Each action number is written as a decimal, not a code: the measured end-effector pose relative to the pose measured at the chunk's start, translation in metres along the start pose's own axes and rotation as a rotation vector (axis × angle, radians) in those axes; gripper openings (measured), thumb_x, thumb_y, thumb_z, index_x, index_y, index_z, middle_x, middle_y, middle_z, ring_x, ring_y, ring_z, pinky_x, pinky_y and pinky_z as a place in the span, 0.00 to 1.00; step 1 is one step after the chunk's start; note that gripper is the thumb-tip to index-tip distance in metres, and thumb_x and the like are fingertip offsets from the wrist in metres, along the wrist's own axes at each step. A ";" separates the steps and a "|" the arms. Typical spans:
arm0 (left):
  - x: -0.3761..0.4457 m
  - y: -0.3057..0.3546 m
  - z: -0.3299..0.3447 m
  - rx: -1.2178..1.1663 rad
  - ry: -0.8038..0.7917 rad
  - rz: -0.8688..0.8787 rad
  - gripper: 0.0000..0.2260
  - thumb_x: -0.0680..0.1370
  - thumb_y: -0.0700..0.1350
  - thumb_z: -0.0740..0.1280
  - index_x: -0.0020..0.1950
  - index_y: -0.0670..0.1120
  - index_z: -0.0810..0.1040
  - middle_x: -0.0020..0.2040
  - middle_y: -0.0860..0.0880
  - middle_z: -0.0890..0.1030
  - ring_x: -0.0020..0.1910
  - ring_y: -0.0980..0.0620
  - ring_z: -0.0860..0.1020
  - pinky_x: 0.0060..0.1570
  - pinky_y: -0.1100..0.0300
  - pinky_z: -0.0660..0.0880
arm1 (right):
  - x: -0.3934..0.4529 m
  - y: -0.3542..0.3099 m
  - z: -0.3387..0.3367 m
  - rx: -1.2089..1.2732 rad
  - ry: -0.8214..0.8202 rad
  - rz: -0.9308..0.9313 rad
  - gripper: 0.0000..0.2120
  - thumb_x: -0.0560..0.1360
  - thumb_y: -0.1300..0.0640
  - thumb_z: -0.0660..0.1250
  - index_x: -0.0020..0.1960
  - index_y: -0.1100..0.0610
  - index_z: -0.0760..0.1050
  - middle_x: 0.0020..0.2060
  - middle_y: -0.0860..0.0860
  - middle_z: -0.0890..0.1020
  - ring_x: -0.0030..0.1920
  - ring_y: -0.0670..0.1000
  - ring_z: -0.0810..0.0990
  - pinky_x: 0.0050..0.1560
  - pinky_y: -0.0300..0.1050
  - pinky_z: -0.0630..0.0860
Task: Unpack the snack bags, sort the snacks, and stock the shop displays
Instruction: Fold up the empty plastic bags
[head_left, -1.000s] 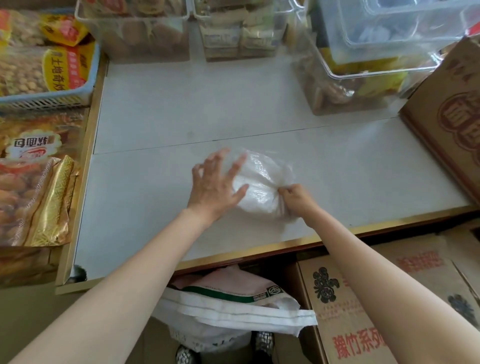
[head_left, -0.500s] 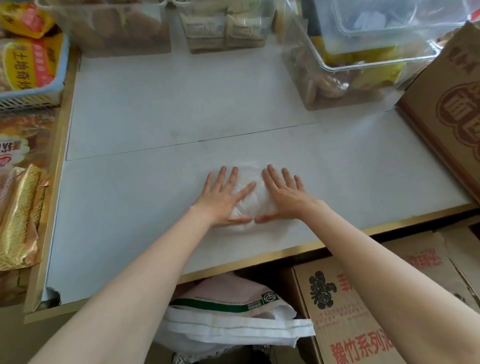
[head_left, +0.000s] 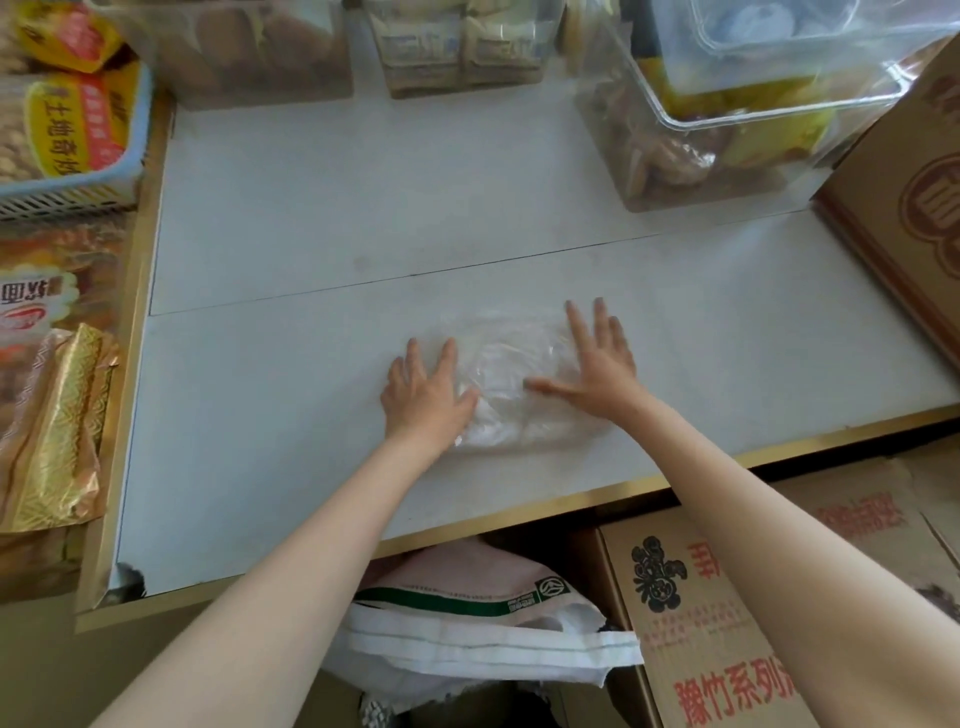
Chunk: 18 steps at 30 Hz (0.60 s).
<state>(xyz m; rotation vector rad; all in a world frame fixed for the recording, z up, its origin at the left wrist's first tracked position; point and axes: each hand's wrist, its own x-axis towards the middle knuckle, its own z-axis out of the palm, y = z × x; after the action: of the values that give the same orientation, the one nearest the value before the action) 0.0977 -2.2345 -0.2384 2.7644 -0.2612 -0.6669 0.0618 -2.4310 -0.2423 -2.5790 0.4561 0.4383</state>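
The white desk (head_left: 311, 208) carries clear bins (head_left: 727, 130) of snacks along its far edge, a blue basket (head_left: 130, 156) of packets beyond its far left corner and a cardboard box (head_left: 914, 182) at its right edge. Under the near edge sit another printed cardboard box (head_left: 727, 623) and a white sack (head_left: 467, 649).

Both bare forearms reach in from the near edge, slanting toward each other over the middle of the near half of the desk. There a crumpled clear plastic bag (head_left: 506, 384) lies flattened on the surface. The left hand (head_left: 423, 397) lies palm down on the bag's left end, fingers straight and spread, thumb pointing toward the bag's centre. The right hand (head_left: 597, 364) lies palm down on its right end, fingers straight and fanned toward the far edge, thumb stretched left across the plastic. Neither grips anything; both press flat.

Half a second ago the hands were almost touching over the bag's middle; now they have slid apart to its ends, and more of the plastic shows between them.
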 end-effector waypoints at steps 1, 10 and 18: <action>-0.005 -0.001 -0.002 -0.092 0.030 -0.074 0.26 0.80 0.53 0.57 0.76 0.53 0.53 0.76 0.40 0.52 0.73 0.39 0.53 0.69 0.47 0.57 | -0.004 0.001 -0.002 0.124 0.090 0.075 0.45 0.71 0.37 0.66 0.77 0.45 0.42 0.76 0.55 0.42 0.75 0.61 0.44 0.72 0.59 0.51; -0.013 0.017 -0.030 -0.625 -0.056 -0.034 0.28 0.77 0.41 0.63 0.75 0.53 0.59 0.64 0.42 0.74 0.60 0.42 0.74 0.57 0.54 0.71 | -0.041 -0.005 -0.026 0.996 -0.058 0.208 0.25 0.74 0.69 0.64 0.68 0.52 0.70 0.56 0.56 0.73 0.48 0.53 0.78 0.43 0.40 0.74; 0.007 0.129 -0.038 -0.560 0.181 0.259 0.19 0.80 0.41 0.59 0.71 0.47 0.68 0.63 0.44 0.71 0.59 0.46 0.74 0.60 0.58 0.68 | -0.056 0.077 -0.086 1.124 0.674 0.324 0.22 0.75 0.66 0.65 0.67 0.51 0.71 0.61 0.47 0.72 0.54 0.52 0.77 0.52 0.45 0.77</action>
<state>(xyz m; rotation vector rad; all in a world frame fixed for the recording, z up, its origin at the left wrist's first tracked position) 0.1075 -2.3490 -0.1681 2.1862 -0.3274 -0.3503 0.0008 -2.5249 -0.1798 -1.4722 0.9956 -0.5090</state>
